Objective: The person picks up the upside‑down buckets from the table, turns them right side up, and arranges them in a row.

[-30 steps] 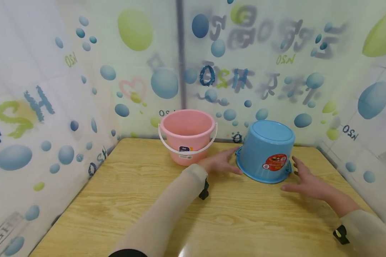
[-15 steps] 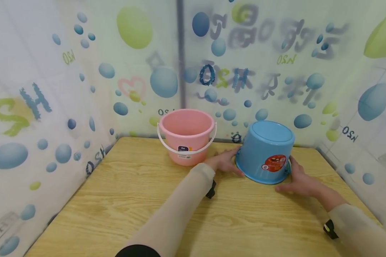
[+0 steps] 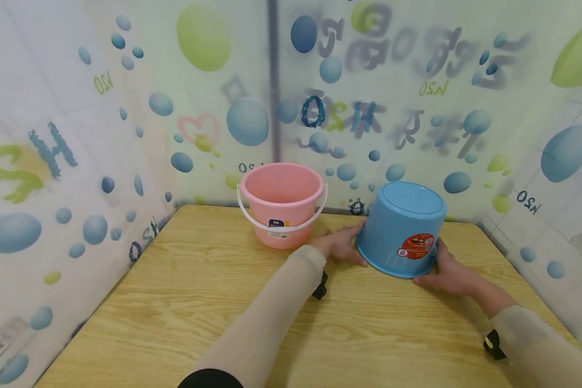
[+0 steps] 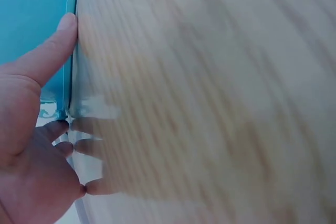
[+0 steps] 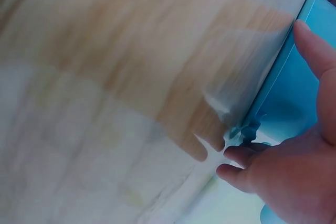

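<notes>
While hands (image 3: 341,243) (image 3: 453,274) hold it, the blue bucket (image 3: 399,233) stands inverted, axis vertical.

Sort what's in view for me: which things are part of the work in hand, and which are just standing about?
In the work:
- Blue bucket, upside down
- Left hand and right hand, both touching it
- Table, under the buckets

Apparently just about:
- Pink bucket, upright, gripped by neither hand
- Patterned backdrop
</notes>
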A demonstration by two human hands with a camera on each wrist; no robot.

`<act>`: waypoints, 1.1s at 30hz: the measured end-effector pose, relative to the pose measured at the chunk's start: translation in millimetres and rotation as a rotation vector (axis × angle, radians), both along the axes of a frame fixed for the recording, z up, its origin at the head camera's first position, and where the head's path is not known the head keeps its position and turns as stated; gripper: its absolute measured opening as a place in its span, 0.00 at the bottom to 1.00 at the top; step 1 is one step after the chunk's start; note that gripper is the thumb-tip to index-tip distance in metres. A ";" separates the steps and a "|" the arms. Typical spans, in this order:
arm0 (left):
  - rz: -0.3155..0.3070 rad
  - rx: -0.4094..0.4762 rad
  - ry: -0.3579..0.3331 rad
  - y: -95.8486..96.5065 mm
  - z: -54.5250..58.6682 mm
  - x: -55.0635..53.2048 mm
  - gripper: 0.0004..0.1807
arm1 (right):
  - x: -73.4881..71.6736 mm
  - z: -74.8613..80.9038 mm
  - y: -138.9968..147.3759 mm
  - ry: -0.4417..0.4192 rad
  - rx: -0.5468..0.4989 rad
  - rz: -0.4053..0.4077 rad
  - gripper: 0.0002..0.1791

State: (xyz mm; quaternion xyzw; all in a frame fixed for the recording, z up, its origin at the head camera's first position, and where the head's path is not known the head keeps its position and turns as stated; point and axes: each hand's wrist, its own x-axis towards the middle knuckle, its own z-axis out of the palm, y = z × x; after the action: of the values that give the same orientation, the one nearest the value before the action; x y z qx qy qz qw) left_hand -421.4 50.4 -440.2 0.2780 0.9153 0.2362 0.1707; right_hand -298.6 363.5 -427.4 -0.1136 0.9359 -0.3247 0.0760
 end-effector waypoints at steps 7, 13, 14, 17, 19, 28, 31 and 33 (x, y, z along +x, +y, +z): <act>-0.019 0.008 0.017 -3.1 15.9 14.0 0.67 | -0.8 1.7 -1.7 0.060 -0.065 0.026 0.79; -0.018 0.071 0.015 -8.3 18.8 17.1 0.67 | 0.6 5.2 1.1 0.142 -0.111 0.071 0.78; -0.018 0.085 0.011 -9.5 18.6 17.3 0.67 | 2.2 6.6 1.6 0.137 -0.111 0.064 0.78; -0.014 0.132 -0.007 -13.3 18.1 18.9 0.67 | 7.4 10.8 3.1 0.109 -0.103 0.035 0.76; -0.014 0.172 -0.024 -16.0 18.3 20.8 0.67 | 10.3 13.2 3.7 0.083 -0.103 0.017 0.75; -0.030 0.324 -0.093 -26.0 24.5 31.0 0.66 | 19.2 19.0 1.6 0.087 -0.160 0.004 0.72; -0.036 0.347 -0.085 -28.6 27.3 34.1 0.65 | 22.7 22.6 0.2 0.107 -0.192 0.001 0.71; -0.044 0.363 -0.075 -30.8 28.4 35.4 0.64 | 24.5 25.4 -0.9 0.112 -0.208 -0.004 0.70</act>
State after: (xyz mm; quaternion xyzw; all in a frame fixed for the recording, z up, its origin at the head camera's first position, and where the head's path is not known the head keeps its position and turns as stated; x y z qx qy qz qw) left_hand -386.0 19.6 -411.8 0.3150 0.8444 0.4041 0.1566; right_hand -274.1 362.6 -402.0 -0.1368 0.9002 -0.4134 0.0109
